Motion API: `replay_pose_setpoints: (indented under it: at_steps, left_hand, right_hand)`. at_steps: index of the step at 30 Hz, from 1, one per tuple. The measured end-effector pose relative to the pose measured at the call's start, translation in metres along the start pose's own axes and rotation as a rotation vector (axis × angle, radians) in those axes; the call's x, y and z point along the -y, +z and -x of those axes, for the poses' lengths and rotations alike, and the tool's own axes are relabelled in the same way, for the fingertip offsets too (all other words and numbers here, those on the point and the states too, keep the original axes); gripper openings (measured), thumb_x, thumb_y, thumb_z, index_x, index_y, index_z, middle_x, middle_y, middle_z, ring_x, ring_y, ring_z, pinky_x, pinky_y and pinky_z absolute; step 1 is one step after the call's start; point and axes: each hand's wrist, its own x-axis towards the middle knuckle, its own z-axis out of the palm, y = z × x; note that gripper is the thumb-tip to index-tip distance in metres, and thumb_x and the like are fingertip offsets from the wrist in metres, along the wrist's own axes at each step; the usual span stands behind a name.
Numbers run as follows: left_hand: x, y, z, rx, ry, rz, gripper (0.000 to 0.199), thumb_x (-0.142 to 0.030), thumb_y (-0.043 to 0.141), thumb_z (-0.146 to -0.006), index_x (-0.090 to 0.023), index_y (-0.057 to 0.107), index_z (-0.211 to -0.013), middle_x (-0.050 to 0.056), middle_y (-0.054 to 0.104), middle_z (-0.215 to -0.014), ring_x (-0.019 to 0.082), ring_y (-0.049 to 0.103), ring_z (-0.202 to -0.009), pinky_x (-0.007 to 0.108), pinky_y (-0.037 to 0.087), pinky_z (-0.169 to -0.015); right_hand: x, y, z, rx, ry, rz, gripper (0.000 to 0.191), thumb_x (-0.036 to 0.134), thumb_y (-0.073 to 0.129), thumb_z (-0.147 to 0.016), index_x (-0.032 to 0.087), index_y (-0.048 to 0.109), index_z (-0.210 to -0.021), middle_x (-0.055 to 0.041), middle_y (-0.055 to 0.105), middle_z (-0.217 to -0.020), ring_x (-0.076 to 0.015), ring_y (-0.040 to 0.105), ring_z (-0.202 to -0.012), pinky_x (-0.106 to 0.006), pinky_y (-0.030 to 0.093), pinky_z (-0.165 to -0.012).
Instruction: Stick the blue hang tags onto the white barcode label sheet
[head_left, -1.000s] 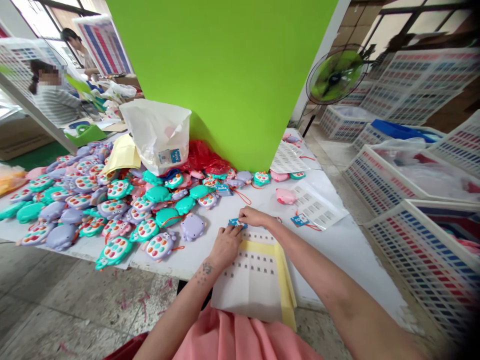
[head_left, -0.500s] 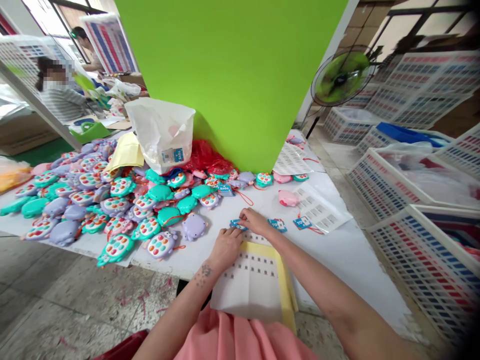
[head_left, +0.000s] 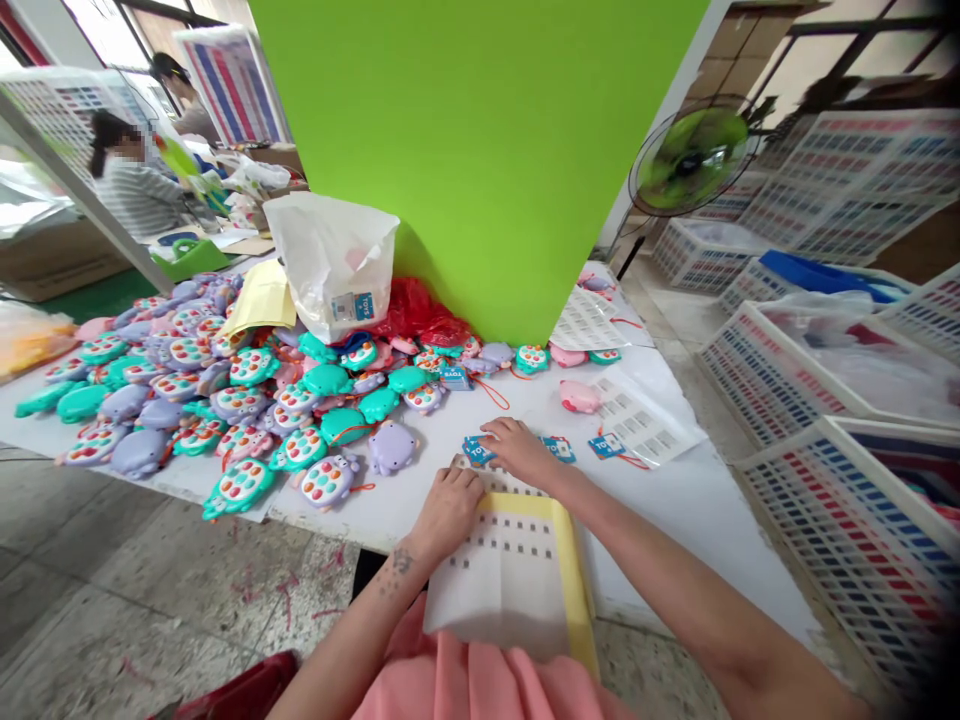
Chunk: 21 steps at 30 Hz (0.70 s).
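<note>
My left hand point(head_left: 450, 505) rests on the left side of a white sheet of small dark stickers point(head_left: 514, 540), its fingers lying flat near the upper edge. My right hand point(head_left: 521, 452) is just above and right of it, fingers stretched over a blue hang tag point(head_left: 478, 449) printed with white letters. Its fingertips cover part of that tag; contact is hard to make out. Another blue tag point(head_left: 559, 448) lies right of my right hand, partly hidden by it. Yellow backing paper point(head_left: 576, 590) shows along the sticker sheet's right side.
A heap of turtle-like toys point(head_left: 240, 485) with coloured buttons covers the table's left. Behind stand a white bag point(head_left: 334, 260) and a green panel point(head_left: 472, 150). To the right are a pink toy point(head_left: 579, 396), a tag with orange cord point(head_left: 606, 446), another sticker sheet point(head_left: 649, 415) and plastic crates point(head_left: 847, 560).
My right hand's fingers have lifted and spread away from the left hand, uncovering more of the blue tag. My left hand has slid slightly down from the tag onto the sheet.
</note>
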Motion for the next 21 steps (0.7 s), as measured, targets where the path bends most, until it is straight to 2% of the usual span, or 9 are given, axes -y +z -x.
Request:
replay_pose_setpoints:
  at_steps: [3, 9, 17, 21]
  left_hand:
    - [0.001, -0.001, 0.002, 0.001, -0.007, -0.006, 0.018, -0.013, 0.038, -0.089, -0.018, 0.055, -0.091, 0.007, 0.058, -0.094, 0.021, 0.051, -0.089, 0.036, 0.037, -0.078]
    - [0.004, 0.001, 0.002, -0.014, -0.02, -0.002, 0.018, -0.016, 0.037, -0.091, -0.018, 0.055, -0.088, 0.006, 0.057, -0.091, 0.021, 0.051, -0.087, 0.036, 0.037, -0.075]
    - [0.005, 0.005, -0.002, -0.015, -0.056, 0.026, 0.018, -0.02, 0.038, -0.092, -0.018, 0.055, -0.09, 0.005, 0.058, -0.091, 0.021, 0.052, -0.089, 0.035, 0.038, -0.075]
    - [0.006, 0.004, -0.003, 0.02, -0.096, 0.058, 0.019, -0.019, 0.037, -0.092, -0.019, 0.056, -0.091, 0.005, 0.059, -0.091, 0.02, 0.053, -0.091, 0.034, 0.038, -0.076]
  right_hand:
    - [0.003, 0.002, 0.005, 0.009, -0.073, 0.107, 0.029, 0.019, 0.062, -0.08, 0.021, 0.061, -0.108, -0.009, 0.055, -0.122, -0.0262, 0.04, -0.118, -0.041, 0.036, -0.095]
    - [0.01, -0.002, 0.011, -0.016, -0.251, 0.202, 0.023, 0.013, 0.046, -0.088, 0.015, 0.06, -0.106, -0.0097, 0.06, -0.11, -0.0238, 0.045, -0.11, -0.039, 0.037, -0.093]
    - [0.017, -0.004, 0.012, -0.095, -0.203, 0.176, 0.019, 0.014, 0.045, -0.09, 0.016, 0.063, -0.087, -0.0099, 0.062, -0.09, -0.0221, 0.048, -0.094, -0.036, 0.039, -0.084]
    - [0.015, -0.006, 0.014, -0.127, -0.2, 0.146, 0.019, 0.012, 0.046, -0.089, 0.017, 0.064, -0.091, -0.0087, 0.064, -0.093, -0.0208, 0.05, -0.093, -0.034, 0.039, -0.082]
